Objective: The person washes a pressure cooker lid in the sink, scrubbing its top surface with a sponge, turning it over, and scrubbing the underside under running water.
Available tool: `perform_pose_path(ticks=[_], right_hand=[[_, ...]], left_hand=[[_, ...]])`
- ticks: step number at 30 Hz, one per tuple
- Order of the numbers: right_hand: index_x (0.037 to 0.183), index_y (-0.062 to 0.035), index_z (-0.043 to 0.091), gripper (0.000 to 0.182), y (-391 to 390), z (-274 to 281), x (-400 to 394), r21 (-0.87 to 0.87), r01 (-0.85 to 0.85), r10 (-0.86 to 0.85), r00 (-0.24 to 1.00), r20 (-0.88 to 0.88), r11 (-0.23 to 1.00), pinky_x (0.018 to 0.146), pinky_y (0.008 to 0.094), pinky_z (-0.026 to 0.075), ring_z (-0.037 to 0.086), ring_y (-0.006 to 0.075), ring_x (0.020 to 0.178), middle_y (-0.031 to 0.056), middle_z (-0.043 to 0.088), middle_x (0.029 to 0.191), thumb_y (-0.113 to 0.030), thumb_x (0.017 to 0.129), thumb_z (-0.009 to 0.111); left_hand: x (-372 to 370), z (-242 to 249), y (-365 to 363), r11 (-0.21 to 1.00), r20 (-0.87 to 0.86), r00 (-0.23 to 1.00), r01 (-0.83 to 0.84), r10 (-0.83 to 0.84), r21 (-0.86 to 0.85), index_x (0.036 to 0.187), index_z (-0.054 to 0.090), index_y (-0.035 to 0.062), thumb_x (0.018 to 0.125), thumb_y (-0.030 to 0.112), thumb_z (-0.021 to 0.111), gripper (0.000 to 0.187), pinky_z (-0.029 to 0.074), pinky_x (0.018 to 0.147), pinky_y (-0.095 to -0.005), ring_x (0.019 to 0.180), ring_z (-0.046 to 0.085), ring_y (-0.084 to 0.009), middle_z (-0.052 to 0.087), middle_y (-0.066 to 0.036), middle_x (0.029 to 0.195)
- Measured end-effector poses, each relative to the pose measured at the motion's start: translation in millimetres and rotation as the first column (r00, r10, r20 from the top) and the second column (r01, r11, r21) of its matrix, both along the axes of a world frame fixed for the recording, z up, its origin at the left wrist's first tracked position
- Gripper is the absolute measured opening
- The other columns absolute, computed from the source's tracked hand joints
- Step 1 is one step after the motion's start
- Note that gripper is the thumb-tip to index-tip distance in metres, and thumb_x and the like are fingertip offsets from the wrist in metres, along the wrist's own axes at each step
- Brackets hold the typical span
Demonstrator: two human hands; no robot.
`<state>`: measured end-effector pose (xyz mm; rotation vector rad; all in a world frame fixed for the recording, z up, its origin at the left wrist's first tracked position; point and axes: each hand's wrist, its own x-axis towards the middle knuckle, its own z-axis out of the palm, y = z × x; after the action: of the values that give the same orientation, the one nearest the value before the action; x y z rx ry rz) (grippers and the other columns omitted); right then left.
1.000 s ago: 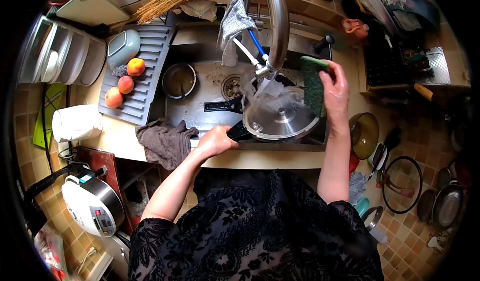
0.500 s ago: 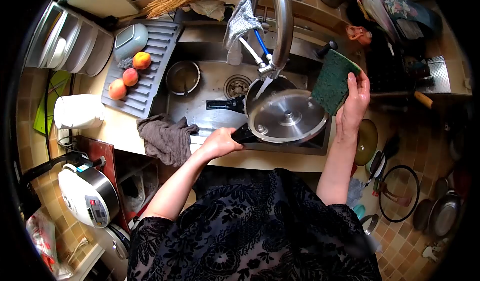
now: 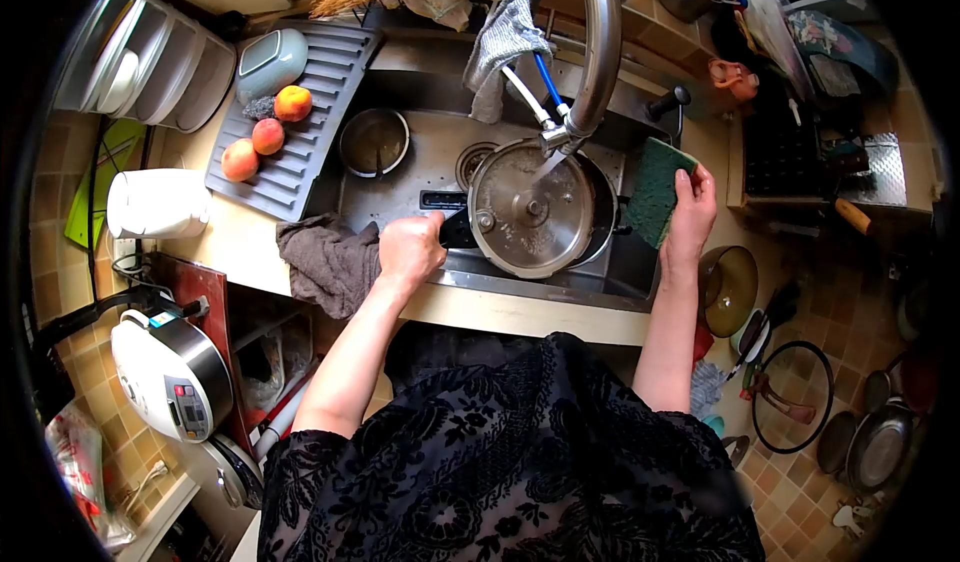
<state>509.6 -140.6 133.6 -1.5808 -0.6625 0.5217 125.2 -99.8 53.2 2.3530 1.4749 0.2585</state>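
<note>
My left hand (image 3: 410, 249) is closed around the black handle of a round metal pressure cooker lid (image 3: 510, 217). Water runs from the tap (image 3: 597, 82) onto the lid, and its surface is wet. Beneath and to the right of the lid, the rim of a metal pot (image 3: 604, 217) shows in the sink; the lid covers most of it. To the right, my right hand (image 3: 692, 217) grips a dark green scouring pad (image 3: 655, 194) by its edge, apart from the lid.
A small metal bowl (image 3: 374, 142) sits in the sink (image 3: 420, 132). Several peaches (image 3: 268, 136) and a grey-blue dish (image 3: 272, 65) rest on the ribbed drainboard (image 3: 325, 112). A brown cloth (image 3: 328, 264) lies by the front edge, and a grey cloth (image 3: 500, 47) hangs by the tap.
My left hand has moved the lid left and away from me, under the water stream, where it now tilts differently. The scouring pad in my right hand has dropped slightly lower.
</note>
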Motion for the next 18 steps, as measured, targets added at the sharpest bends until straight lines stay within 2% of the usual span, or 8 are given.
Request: perform_pose_path(ticks=[3,5,6,11,12,15,16,18], right_hand=[[0.124,-0.0027,0.065,0.022,-1,-8,-7,-0.06,-0.09,0.102,0.969,0.223,0.994,0.097,0.0287,0.048,0.061,0.0143,0.105,0.0046,0.068,0.114,-0.007,0.102,0.061],[0.122,-0.0037,0.067,0.022,-4,-14,-12,-0.133,-0.097,0.139,0.924,0.357,0.986,0.097,0.0307,0.048,0.063,0.0172,0.105,0.0069,0.069,0.113,-0.007,0.1,0.063],[0.121,-0.0042,0.067,0.023,-6,-17,-13,-0.154,-0.1,0.159,0.88,0.448,0.983,0.096,0.0334,0.05,0.065,0.0221,0.105,0.0097,0.07,0.112,-0.007,0.099,0.065],[0.12,-0.0055,0.068,0.023,-10,-30,-27,-0.175,-0.12,0.192,0.85,0.491,0.977,0.097,0.0368,0.05,0.065,0.028,0.107,0.0113,0.069,0.115,-0.006,0.097,0.066],[0.12,-0.0059,0.068,0.023,-11,-32,-27,-0.179,-0.115,0.191,0.84,0.507,0.977,0.096,0.0369,0.05,0.065,0.0284,0.107,0.0113,0.068,0.115,-0.006,0.097,0.066],[0.12,-0.0064,0.069,0.024,-14,-26,-33,-0.215,-0.153,0.243,0.832,0.499,0.965,0.097,0.0369,0.05,0.064,0.0295,0.108,0.0114,0.068,0.114,-0.006,0.097,0.066],[0.119,-0.007,0.069,0.022,-15,-23,-37,-0.213,-0.166,0.254,0.827,0.501,0.963,0.095,0.0379,0.05,0.064,0.0315,0.108,0.0125,0.068,0.113,-0.005,0.097,0.065],[0.117,-0.0073,0.069,0.022,-18,-25,-42,-0.263,-0.223,0.332,0.791,0.514,0.939,0.094,0.0397,0.05,0.064,0.0328,0.106,0.0129,0.067,0.11,-0.005,0.096,0.064]], left_hand=[[0,-11,-4,1.0,-0.007,1.0,-0.001,0.0,-0.031,0.083,0.063,0.0087,0.068,0.008,0.068,0.015,0.053,0.064,-0.052,0.073,0.068,-0.0404,0.067,-0.016,0.071],[2,-12,-7,0.999,0.007,1.0,0.003,-0.002,-0.033,0.083,0.063,0.0088,0.068,0.007,0.068,0.016,0.053,0.064,-0.0521,0.073,0.068,-0.0406,0.066,-0.016,0.07],[1,-16,-6,0.999,0.014,1.0,0.029,-0.028,-0.04,0.085,0.063,0.0085,0.068,0.008,0.07,0.018,0.053,0.065,-0.052,0.074,0.069,-0.0403,0.067,-0.016,0.072],[-8,-12,12,0.982,-0.001,0.988,0.155,-0.156,-0.105,0.098,0.061,0.0061,0.069,0.012,0.077,0.034,0.054,0.074,-0.0515,0.087,0.07,-0.0389,0.07,-0.016,0.085],[-7,-3,16,0.956,-0.091,0.973,0.186,-0.211,-0.228,0.111,0.061,0.006,0.071,0.018,0.08,0.046,0.053,0.084,-0.0494,0.102,0.068,-0.0363,0.071,-0.016,0.101],[-4,11,10,0.975,0.057,0.987,0.16,-0.152,-0.156,0.118,0.064,0.0069,0.071,0.022,0.082,0.053,0.05,0.091,-0.0481,0.111,0.064,-0.0356,0.068,-0.015,0.11],[0,13,4,0.992,0.105,0.988,0.12,-0.115,-0.043,0.126,0.064,0.0095,0.073,0.021,0.08,0.057,0.047,0.095,-0.0458,0.114,0.061,-0.0332,0.066,-0.013,0.113],[11,18,-2,0.97,0.173,0.959,0.205,-0.226,0.133,0.124,0.065,0.0104,0.073,0.018,0.079,0.053,0.048,0.093,-0.0451,0.112,0.061,-0.0326,0.065,-0.012,0.111]])
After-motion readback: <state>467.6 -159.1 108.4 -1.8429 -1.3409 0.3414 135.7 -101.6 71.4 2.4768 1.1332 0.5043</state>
